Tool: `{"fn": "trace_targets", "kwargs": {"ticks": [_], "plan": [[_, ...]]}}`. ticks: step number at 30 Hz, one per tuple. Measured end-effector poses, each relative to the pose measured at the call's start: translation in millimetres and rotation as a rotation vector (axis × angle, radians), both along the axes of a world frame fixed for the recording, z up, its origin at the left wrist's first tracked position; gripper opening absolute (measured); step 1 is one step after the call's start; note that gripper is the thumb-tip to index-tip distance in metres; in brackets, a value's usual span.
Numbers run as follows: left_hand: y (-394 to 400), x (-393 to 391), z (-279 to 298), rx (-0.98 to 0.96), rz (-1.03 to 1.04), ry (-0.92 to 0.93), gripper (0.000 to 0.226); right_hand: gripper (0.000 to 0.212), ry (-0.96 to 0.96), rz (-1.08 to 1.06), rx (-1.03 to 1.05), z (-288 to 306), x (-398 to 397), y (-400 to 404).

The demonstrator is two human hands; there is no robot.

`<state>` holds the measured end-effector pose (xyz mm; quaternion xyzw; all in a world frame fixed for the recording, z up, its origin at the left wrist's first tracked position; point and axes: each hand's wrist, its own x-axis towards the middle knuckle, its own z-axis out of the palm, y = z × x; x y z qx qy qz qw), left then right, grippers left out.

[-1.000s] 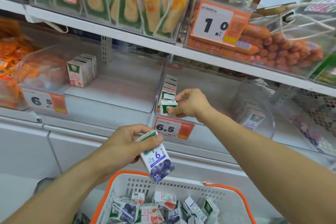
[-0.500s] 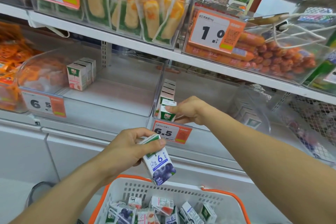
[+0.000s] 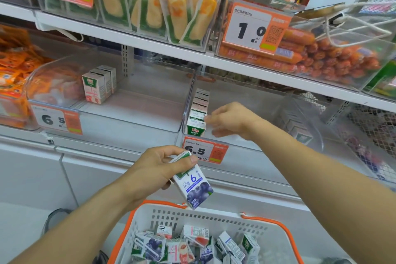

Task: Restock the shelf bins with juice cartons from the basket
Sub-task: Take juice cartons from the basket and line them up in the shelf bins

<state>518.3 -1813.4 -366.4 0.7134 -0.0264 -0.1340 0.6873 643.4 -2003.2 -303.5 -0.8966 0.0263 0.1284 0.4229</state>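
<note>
The left hand (image 3: pixel 156 167) pinches a blueberry carton (image 3: pixel 192 182) by its top, thumb on the near face and fingers curled behind; its long axis hangs tilted, bottom toward the basket (image 3: pixel 276 226) below. Up and right of those fingers, just past the 6.5 tag (image 3: pixel 204 150), stands the row (image 3: pixel 198 111) of cartons in the right bin (image 3: pixel 246 100), running back along the bin's left wall. The right hand (image 3: pixel 230 119) is there, its fingers loosely bent with the tips at the front carton (image 3: pixel 196 127); whether they touch it or have let go I cannot tell. So the right hand is nearer the row, the left holds the next carton. Right of those fingertips the bin floor is bare and level, with likely room for another row. More cartons lie jumbled in the basket under both wrists.
</note>
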Motion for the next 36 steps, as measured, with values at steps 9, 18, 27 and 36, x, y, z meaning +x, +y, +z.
{"fn": "trace_targets", "kwargs": {"ticks": [9,18,27,36], "plan": [[-46,-4,7,-0.016,-0.064,-0.095,0.024,0.056,-0.126,0.541,-0.113,7,-107,-54],[-111,9,12,-0.024,0.016,-0.213,0.061,0.063,-0.231,0.312,0.17,-10,-138,-133],[-166,44,-9,0.587,0.167,-0.96,0.038,0.045,-0.734,-0.273,0.652,14,-137,-279],[-176,63,-39,0.728,0.217,-1.105,0.017,0.046,-0.606,-0.374,-0.018,-20,-46,-311]]}}
